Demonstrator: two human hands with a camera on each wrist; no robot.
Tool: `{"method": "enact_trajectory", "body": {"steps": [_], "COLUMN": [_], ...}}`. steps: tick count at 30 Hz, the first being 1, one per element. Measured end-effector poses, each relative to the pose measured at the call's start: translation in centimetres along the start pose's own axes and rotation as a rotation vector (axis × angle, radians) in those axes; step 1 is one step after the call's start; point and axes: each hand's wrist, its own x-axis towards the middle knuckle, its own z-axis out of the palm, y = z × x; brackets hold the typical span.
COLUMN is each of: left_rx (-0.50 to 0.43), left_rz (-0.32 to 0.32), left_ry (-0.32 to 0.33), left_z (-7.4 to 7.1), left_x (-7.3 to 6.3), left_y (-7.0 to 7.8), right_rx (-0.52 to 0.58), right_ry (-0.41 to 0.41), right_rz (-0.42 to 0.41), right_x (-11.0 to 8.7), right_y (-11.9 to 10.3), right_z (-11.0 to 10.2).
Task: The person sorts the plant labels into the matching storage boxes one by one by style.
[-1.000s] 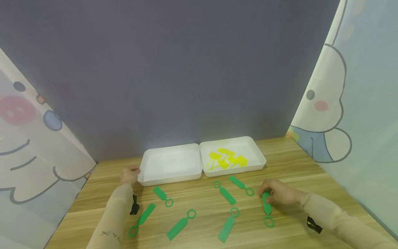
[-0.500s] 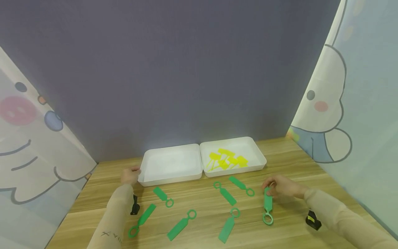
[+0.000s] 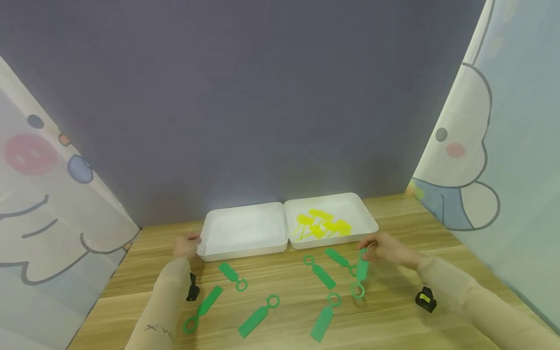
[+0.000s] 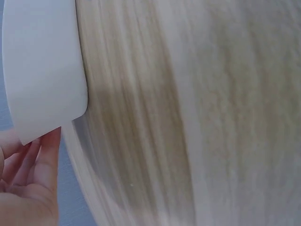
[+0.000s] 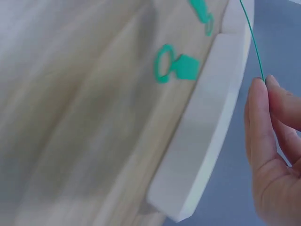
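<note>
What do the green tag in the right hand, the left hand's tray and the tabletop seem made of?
Green tag: probably matte plastic; edge-on, a thin curved line. Tray: likely molded plastic, smooth white with rounded corners. Tabletop: fairly dull, streaked grain, wood or printed laminate; unclear which.

the held green tag (image 3: 362,266) seemingly hides part of a neighbouring tag's (image 3: 337,257) ring end.

Right of the tray (image 3: 358,213) with yellow pieces (image 3: 318,230), bare desk (image 3: 393,214) leaves passing room; in front, green tags (image 3: 324,277) clutter the way; behind, a grey panel (image 3: 280,107) blocks.
</note>
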Motion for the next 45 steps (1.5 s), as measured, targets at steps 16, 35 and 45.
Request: {"method": "enact_trajectory", "body": {"steps": [16, 35, 45], "left_rx": [-0.020, -0.050, -0.028], "left_rz": [-0.029, -0.050, -0.040], "left_ry": [-0.005, 0.019, 0.045], "left_z": [0.7, 2.8, 2.7], "left_x": [-0.6, -0.6, -0.9], "left_y": [0.8, 1.9, 2.1], "right_rx": [0.063, 0.192, 0.122], "right_ry": [0.092, 0.240, 0.364], "right_rz": [-0.021, 0.031, 0.119], "right_x": [6.4, 14.0, 17.8], "right_y": [-5.6, -9.4, -10.4], "right_z": [2.8, 6.1, 9.2]}}
